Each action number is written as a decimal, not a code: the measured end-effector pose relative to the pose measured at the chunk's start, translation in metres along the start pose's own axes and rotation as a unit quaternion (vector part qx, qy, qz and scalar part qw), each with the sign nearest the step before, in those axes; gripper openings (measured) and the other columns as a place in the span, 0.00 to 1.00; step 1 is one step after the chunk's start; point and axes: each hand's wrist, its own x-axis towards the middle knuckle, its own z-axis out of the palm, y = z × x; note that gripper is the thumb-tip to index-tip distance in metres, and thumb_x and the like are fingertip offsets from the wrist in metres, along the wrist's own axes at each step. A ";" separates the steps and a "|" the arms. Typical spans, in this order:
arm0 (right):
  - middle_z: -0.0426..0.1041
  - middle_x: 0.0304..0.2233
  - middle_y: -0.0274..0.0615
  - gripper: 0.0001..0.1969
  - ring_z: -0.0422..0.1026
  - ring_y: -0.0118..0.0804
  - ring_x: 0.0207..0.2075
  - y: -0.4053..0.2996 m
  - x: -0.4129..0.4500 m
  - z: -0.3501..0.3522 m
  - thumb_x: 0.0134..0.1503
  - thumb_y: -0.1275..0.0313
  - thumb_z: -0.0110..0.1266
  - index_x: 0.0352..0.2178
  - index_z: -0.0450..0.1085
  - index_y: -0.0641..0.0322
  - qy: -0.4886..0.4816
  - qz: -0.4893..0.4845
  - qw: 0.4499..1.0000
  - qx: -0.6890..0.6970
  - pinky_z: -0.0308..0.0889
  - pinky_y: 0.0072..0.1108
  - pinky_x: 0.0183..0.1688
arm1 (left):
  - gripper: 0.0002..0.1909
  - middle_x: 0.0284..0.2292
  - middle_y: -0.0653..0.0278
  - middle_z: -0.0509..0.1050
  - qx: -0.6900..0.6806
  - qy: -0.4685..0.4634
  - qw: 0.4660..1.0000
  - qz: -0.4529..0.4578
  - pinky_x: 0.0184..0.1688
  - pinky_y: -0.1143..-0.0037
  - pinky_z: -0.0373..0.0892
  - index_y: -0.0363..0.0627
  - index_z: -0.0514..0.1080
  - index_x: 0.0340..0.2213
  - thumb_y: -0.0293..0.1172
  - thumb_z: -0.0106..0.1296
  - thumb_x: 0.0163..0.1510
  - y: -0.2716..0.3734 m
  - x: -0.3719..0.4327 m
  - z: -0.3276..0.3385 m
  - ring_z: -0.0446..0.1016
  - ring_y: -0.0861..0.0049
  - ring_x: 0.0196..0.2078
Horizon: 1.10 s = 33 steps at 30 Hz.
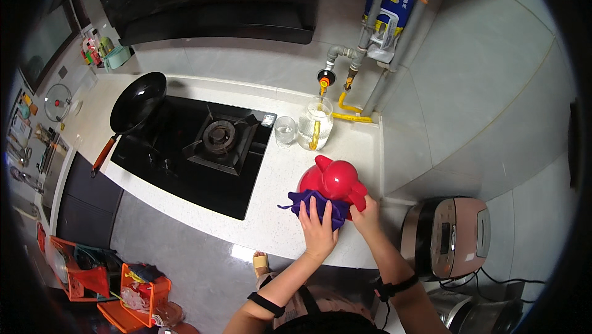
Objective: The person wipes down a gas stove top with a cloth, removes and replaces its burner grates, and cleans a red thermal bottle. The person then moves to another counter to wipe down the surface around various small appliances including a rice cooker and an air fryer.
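A red jug with a spout and a rounded lid (340,179) stands on the white countertop (277,223). My right hand (366,216) is closed around its handle. Spread over a purple cloth (319,207), my left hand (319,232) presses it against the near side of the jug. Behind the jug are a clear glass pitcher (303,126) and, to its left, a small drinking glass (285,133). The jug's lower part is partly hidden by the cloth and hands.
Left of the jug lies a black gas hob (185,149) with a wok (138,103) on it. A pink rice cooker (462,237) stands at the right. Yellow gas pipes (351,117) run behind the pitcher. Orange crates (157,294) are at the lower left.
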 end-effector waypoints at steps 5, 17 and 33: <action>0.66 0.47 0.59 0.23 0.67 0.51 0.48 0.006 -0.004 -0.013 0.42 0.80 0.45 0.44 0.66 0.69 -0.055 -0.010 0.998 0.030 0.62 0.26 0.49 | 0.27 0.50 0.44 0.59 -0.218 0.026 0.972 -0.082 0.56 0.62 0.53 0.40 0.62 0.46 0.25 0.45 0.39 -0.047 0.036 -0.003 0.57 0.49 0.54; 0.74 0.28 0.52 0.14 0.74 0.42 0.32 0.011 -0.002 -0.008 0.45 0.78 0.47 0.35 0.69 0.70 0.003 0.029 0.999 0.032 0.66 0.26 0.36 | 0.28 0.47 0.52 0.66 -0.489 -0.119 0.785 -0.361 0.53 0.73 0.59 0.32 0.58 0.50 0.44 0.25 0.59 -0.144 -0.017 0.076 0.64 0.67 0.49; 0.72 0.32 0.42 0.25 0.71 0.34 0.32 -0.020 -0.005 0.014 0.40 0.81 0.41 0.45 0.65 0.64 0.080 0.131 0.974 0.168 0.67 0.24 0.37 | 0.21 0.35 0.56 0.72 -0.514 -0.017 0.733 -0.445 0.41 0.75 0.66 0.35 0.64 0.43 0.41 0.38 0.58 -0.118 0.007 0.046 0.70 0.72 0.35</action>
